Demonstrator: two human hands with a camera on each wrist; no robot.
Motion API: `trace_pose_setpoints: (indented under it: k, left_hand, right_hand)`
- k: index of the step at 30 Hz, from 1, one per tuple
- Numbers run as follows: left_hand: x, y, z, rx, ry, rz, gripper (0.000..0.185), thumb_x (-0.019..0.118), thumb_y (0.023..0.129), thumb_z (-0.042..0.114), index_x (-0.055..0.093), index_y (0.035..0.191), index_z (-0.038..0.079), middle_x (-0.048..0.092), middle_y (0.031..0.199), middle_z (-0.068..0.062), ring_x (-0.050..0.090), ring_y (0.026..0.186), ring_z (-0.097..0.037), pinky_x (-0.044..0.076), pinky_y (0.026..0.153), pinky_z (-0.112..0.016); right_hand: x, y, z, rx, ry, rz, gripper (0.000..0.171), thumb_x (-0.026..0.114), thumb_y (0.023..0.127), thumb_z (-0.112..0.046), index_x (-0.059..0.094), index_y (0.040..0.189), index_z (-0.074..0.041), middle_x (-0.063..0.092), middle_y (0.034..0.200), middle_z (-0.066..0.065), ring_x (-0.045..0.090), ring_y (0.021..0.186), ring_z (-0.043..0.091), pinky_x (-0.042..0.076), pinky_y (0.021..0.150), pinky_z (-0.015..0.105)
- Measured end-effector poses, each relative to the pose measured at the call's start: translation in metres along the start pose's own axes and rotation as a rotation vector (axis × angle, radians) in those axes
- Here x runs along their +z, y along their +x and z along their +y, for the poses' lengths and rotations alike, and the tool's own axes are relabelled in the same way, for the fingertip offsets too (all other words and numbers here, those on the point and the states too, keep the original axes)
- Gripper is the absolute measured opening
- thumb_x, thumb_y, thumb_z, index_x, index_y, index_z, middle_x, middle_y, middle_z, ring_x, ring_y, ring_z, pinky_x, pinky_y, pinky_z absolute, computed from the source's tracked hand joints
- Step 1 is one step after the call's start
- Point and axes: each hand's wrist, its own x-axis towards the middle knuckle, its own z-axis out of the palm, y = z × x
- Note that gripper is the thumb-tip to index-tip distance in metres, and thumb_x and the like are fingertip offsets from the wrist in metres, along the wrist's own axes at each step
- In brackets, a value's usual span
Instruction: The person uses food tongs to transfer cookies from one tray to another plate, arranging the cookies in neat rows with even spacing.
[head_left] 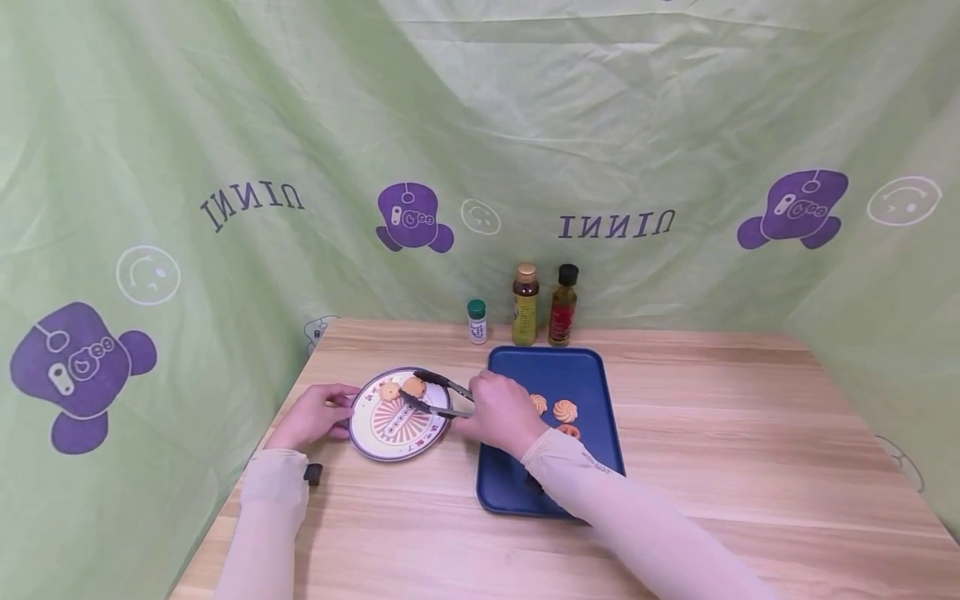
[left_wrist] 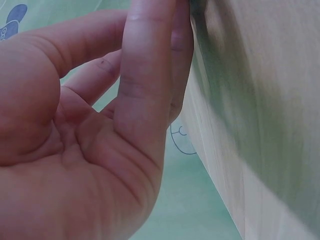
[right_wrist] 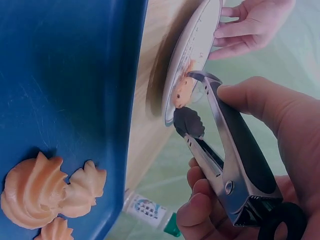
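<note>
My right hand [head_left: 498, 412] grips black and metal tongs [head_left: 438, 393] and reaches left from the blue tray [head_left: 558, 367] over a round patterned plate [head_left: 375, 442]. Two cookies lie on the plate, one [head_left: 389, 390] further left and one [head_left: 414, 386] between the tongs' spread tips. In the right wrist view the tongs [right_wrist: 225, 150] point at a cookie [right_wrist: 182, 90] on the plate [right_wrist: 197, 45]. My left hand [head_left: 318, 412] touches the plate's left rim with straight fingers [left_wrist: 145, 75]. Three swirled cookies [head_left: 565, 410] sit on the tray.
A small green-capped jar [head_left: 477, 322] and two bottles [head_left: 526, 305] [head_left: 563, 306] stand at the back of the wooden table [head_left: 750, 433]. Green printed cloth [head_left: 225, 125] hangs behind and on both sides. The table's left edge runs close to my left hand.
</note>
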Motion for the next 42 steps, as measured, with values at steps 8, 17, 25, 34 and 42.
trace_pose_setpoints:
  k: [8,17,25,34,42]
  left_hand:
    - [-0.001,0.002,0.0,0.001,0.0,0.0,0.049,0.064,0.105,-0.008,0.056,0.154,-0.013,0.064,0.126,-0.03,0.074,0.086,-0.02,0.075,0.076,-0.031]
    - [0.001,0.003,-0.003,-0.005,-0.004,-0.009,0.05,0.065,0.105,-0.009,0.055,0.154,-0.014,0.064,0.125,-0.03,0.074,0.084,-0.02,0.075,0.075,-0.033]
    - [0.0,0.002,-0.002,0.008,-0.025,-0.024,0.05,0.064,0.105,-0.01,0.054,0.154,-0.016,0.063,0.127,-0.033,0.075,0.084,-0.02,0.076,0.077,-0.034]
    - [0.001,0.001,-0.002,0.004,-0.011,-0.015,0.05,0.064,0.105,-0.009,0.055,0.153,-0.015,0.063,0.125,-0.031,0.074,0.085,-0.02,0.076,0.077,-0.034]
    - [0.001,0.001,-0.001,0.007,-0.013,-0.013,0.049,0.064,0.105,-0.009,0.055,0.153,-0.015,0.063,0.125,-0.031,0.074,0.086,-0.021,0.076,0.076,-0.033]
  right_hand:
    - [0.001,0.003,0.001,0.017,-0.021,-0.011,0.044,0.095,0.086,-0.045,0.071,0.088,-0.008,0.061,0.083,0.003,0.056,0.066,0.02,0.046,0.052,0.032]
    - [0.002,0.002,0.002,0.02,-0.013,-0.016,0.048,0.096,0.085,-0.048,0.07,0.086,-0.007,0.061,0.083,0.004,0.055,0.066,0.02,0.046,0.052,0.032]
    - [0.002,0.001,0.003,0.018,0.004,-0.014,0.048,0.096,0.085,-0.048,0.069,0.086,-0.008,0.06,0.083,0.003,0.055,0.066,0.019,0.044,0.052,0.029]
    - [-0.004,-0.007,0.003,0.072,0.088,-0.046,0.049,0.096,0.086,-0.046,0.074,0.104,-0.006,0.062,0.087,0.003,0.057,0.072,0.02,0.047,0.056,0.028]
    - [-0.015,-0.019,0.014,0.131,0.163,-0.016,0.055,0.095,0.086,-0.042,0.071,0.12,-0.007,0.066,0.09,0.002,0.06,0.074,0.02,0.053,0.061,0.03]
